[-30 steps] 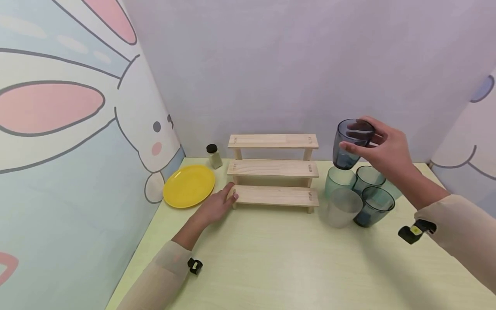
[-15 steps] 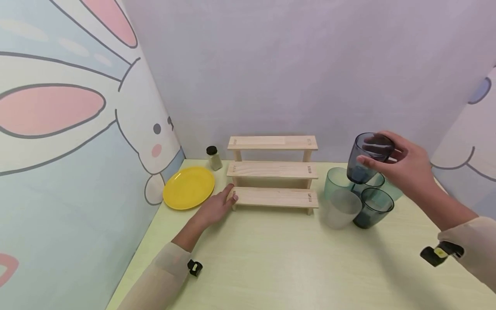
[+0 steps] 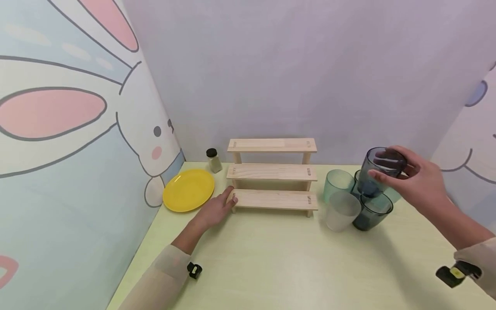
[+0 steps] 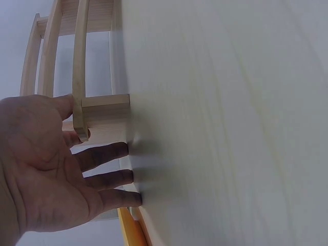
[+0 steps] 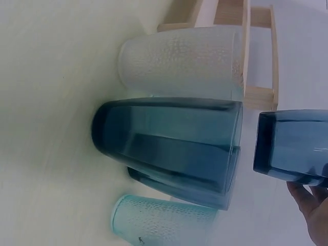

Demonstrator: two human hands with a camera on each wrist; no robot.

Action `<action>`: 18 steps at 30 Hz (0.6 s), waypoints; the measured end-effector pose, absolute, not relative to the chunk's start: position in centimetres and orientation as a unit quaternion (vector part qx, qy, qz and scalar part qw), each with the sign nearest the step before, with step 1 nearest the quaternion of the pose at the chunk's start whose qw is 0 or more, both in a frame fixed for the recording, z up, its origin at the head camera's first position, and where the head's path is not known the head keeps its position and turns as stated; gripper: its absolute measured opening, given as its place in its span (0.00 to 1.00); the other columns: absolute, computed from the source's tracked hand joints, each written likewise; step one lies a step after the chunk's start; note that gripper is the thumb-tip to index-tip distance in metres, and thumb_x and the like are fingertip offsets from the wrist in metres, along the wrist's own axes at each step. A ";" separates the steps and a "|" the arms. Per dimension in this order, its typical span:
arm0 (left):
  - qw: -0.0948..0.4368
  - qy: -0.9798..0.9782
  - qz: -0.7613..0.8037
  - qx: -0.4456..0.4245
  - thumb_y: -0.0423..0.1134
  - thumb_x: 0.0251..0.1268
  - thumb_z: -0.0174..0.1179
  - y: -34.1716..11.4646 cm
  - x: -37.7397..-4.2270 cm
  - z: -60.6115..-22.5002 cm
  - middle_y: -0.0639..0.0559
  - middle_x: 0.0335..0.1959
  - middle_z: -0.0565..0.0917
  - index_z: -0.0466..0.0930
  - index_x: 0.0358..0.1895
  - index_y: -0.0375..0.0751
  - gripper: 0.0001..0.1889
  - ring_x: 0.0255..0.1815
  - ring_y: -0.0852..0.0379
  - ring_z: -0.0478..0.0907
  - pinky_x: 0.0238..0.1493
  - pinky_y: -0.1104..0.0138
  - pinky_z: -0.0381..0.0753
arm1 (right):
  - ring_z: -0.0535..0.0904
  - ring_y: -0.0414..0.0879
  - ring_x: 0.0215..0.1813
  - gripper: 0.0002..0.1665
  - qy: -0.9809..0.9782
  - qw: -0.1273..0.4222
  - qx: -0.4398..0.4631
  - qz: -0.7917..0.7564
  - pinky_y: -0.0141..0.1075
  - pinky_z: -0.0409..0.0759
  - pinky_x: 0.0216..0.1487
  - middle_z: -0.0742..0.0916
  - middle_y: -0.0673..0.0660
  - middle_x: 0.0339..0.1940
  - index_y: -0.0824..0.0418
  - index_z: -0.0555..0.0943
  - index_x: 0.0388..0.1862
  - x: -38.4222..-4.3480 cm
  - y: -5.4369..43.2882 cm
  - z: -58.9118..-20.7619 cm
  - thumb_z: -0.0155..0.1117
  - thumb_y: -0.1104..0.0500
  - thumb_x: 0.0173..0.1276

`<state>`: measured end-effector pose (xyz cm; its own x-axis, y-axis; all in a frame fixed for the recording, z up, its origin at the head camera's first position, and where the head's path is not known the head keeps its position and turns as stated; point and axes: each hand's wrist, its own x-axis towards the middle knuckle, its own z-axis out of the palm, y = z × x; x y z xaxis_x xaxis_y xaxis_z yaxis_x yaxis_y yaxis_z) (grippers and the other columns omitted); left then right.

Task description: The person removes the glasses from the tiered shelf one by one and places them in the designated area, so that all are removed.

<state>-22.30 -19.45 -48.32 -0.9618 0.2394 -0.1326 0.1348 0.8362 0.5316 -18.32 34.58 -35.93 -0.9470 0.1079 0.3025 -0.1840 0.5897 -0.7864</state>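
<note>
My right hand point(image 3: 420, 178) grips a dark blue-grey drinking glass point(image 3: 370, 183) upright, thumb in front and fingers round the back. In the right wrist view the held glass point(image 5: 292, 143) hangs above the rims of other glasses. Below it stand a dark glass point(image 3: 375, 211), a frosted clear glass point(image 3: 342, 211) and a green textured glass point(image 3: 338, 184); another dark glass and a green one are partly hidden. My left hand point(image 3: 213, 211) pinches the left end of the lowest board of a three-step wooden rack point(image 3: 275, 199). In the left wrist view its other fingertips point(image 4: 134, 199) reach the tabletop.
A yellow plate point(image 3: 188, 190) lies left of the rack. Behind it, a small jar with a black lid point(image 3: 214, 161) stands near the back wall. A wall with a rabbit drawing point(image 3: 143, 142) bounds the table point(image 3: 271, 258) on the left.
My right hand has carried the dark glass to the right and lower, now over the back of the glass cluster. My left hand has kept its place on the rack.
</note>
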 end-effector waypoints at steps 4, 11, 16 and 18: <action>0.096 0.952 0.271 0.103 0.63 0.92 0.42 -19.5 -22.3 -48.4 0.34 0.82 0.74 0.54 0.91 0.47 0.38 0.80 0.32 0.76 0.80 0.38 0.73 | 0.84 0.18 0.37 0.38 -0.881 0.168 0.018 0.442 0.22 0.79 0.29 0.85 0.23 0.45 0.41 0.80 0.73 -17.6 35.3 -36.4 0.86 0.55 0.66; 0.091 0.953 0.266 0.110 0.63 0.92 0.41 -19.6 -22.3 -48.7 0.33 0.82 0.74 0.55 0.91 0.46 0.37 0.80 0.31 0.76 0.80 0.37 0.73 | 0.81 0.15 0.35 0.42 -0.897 0.191 0.000 0.399 0.22 0.76 0.28 0.81 0.17 0.44 0.45 0.79 0.77 -16.5 36.6 -37.2 0.87 0.52 0.65; 0.090 0.953 0.267 0.110 0.62 0.92 0.42 -19.5 -22.2 -48.4 0.34 0.82 0.75 0.54 0.91 0.46 0.37 0.80 0.31 0.76 0.80 0.38 0.73 | 0.83 0.13 0.38 0.40 -0.885 0.181 0.003 0.428 0.17 0.79 0.32 0.83 0.17 0.46 0.44 0.80 0.75 -15.9 37.5 -37.5 0.86 0.57 0.66; 0.092 0.953 0.267 0.109 0.62 0.92 0.42 -19.5 -22.2 -48.3 0.34 0.82 0.74 0.54 0.91 0.47 0.37 0.80 0.31 0.76 0.80 0.38 0.73 | 0.83 0.12 0.40 0.40 -0.880 0.175 0.003 0.441 0.16 0.80 0.34 0.83 0.18 0.47 0.42 0.79 0.75 -15.7 37.8 -37.6 0.85 0.59 0.67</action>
<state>-22.25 -19.50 -48.27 -0.9595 0.2561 -0.1173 0.1581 0.8344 0.5281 -15.73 37.78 -37.56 -0.9389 0.1488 0.3104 -0.1596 0.6108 -0.7755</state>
